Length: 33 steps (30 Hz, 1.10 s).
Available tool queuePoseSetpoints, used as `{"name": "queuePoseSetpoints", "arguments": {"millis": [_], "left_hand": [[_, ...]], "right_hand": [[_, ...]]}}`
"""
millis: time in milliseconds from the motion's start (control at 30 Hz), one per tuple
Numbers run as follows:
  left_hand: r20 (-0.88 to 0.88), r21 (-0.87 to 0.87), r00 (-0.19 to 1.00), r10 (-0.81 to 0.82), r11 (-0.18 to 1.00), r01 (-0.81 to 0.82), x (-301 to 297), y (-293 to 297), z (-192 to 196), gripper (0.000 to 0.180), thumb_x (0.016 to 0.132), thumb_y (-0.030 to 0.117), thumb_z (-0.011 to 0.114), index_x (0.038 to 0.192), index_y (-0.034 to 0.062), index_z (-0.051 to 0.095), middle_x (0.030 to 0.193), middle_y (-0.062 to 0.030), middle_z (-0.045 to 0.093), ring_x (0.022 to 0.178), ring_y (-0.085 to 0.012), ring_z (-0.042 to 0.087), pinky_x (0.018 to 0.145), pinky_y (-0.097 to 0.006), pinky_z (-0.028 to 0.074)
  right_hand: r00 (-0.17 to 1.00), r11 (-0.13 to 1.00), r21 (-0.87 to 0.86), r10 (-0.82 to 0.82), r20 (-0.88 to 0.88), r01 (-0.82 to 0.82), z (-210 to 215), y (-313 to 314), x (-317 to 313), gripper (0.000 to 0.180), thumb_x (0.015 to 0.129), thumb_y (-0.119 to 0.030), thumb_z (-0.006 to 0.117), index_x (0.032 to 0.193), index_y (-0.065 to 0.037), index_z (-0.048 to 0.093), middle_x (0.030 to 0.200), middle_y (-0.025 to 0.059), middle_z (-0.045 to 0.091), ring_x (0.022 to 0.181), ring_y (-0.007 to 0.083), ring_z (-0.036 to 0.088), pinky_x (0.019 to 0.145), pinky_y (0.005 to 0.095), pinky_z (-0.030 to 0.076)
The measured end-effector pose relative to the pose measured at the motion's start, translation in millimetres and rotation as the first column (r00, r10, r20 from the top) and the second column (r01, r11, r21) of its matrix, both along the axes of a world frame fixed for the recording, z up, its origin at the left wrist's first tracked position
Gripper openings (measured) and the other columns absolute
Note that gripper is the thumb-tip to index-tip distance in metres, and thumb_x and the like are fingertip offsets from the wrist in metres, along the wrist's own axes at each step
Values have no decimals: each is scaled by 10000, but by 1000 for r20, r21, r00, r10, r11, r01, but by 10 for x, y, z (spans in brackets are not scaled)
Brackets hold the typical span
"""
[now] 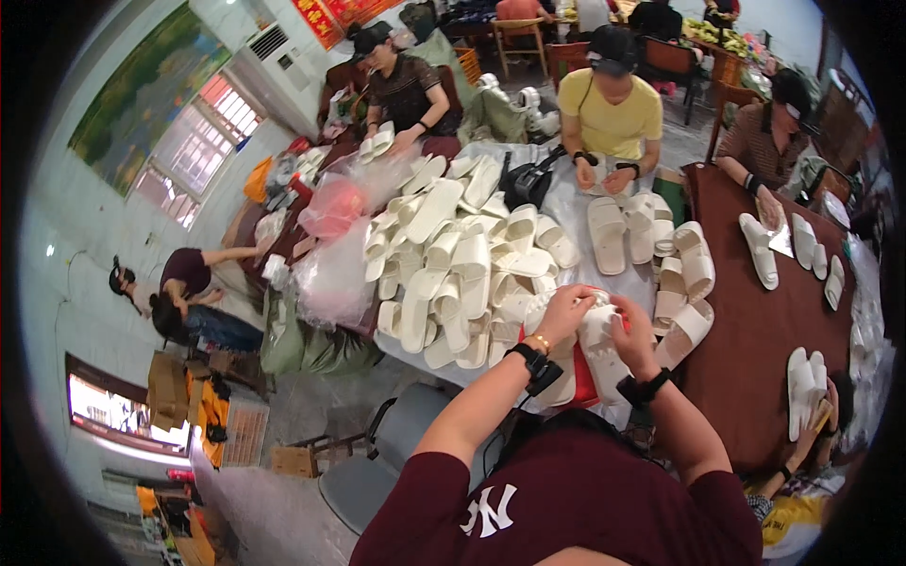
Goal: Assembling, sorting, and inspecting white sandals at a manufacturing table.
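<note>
**We grip one white slipper (598,332)**

We have it at the near edge of the table (569,208), just right of the slipper pile (451,259), perhaps keeping the rest within reach. Our left hand (563,311) pinches its top; our right hand (635,332) curls round its side, probably to steady it. Red material (585,377) shows beneath. We can read no label on the slipper; our maroon shirt (585,481) carries white lettering (493,510), and distant red banners (321,23) bear gold characters.

Fisheye head view, facing down and forward, near white-covered table (566,203).
</note>
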<state>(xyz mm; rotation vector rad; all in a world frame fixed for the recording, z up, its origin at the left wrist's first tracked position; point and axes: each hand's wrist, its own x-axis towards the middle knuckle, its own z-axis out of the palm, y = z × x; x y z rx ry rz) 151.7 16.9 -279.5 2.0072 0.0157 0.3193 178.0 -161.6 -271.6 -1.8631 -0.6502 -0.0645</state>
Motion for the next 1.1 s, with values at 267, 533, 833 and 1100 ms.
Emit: {"name": "queuePoseSetpoints", "arguments": {"millis": [267,533,833,1100], "left_hand": [[-98,-249,989,108,960,-130,-119,159,-128,144,903,157,606,933,23,650,742,10,603,622,-59,513,556,-223,424],[-225,-431,958,177,864,-260,-119,182,-135,154,885,136,630,965,17,687,793,21,627,694,-43,506,621,-199,412],[-126,-468,971,204,851,-239,-118,138,-249,162,886,120,629,974,-8,677,841,-3,655,739,-59,554,663,-205,441],[-145,-428,966,213,867,-255,-160,111,-151,144,881,125,636,948,7,685,805,14,642,693,-40,521,617,-198,419]], "right_hand": [[926,967,137,246,-285,-215,-85,528,202,279,836,-62,591,1107,1,606,977,141,657,876,215,629,785,315,487],[935,989,146,68,-348,-17,-128,529,243,154,818,-80,605,931,9,661,841,109,670,729,167,618,670,283,483],[954,984,178,51,-297,3,-224,539,174,117,812,-79,621,886,4,656,803,100,651,717,158,612,659,278,483],[968,994,114,30,-250,-2,-188,537,176,109,819,-73,620,883,6,657,791,100,648,700,152,606,651,277,481]]}}
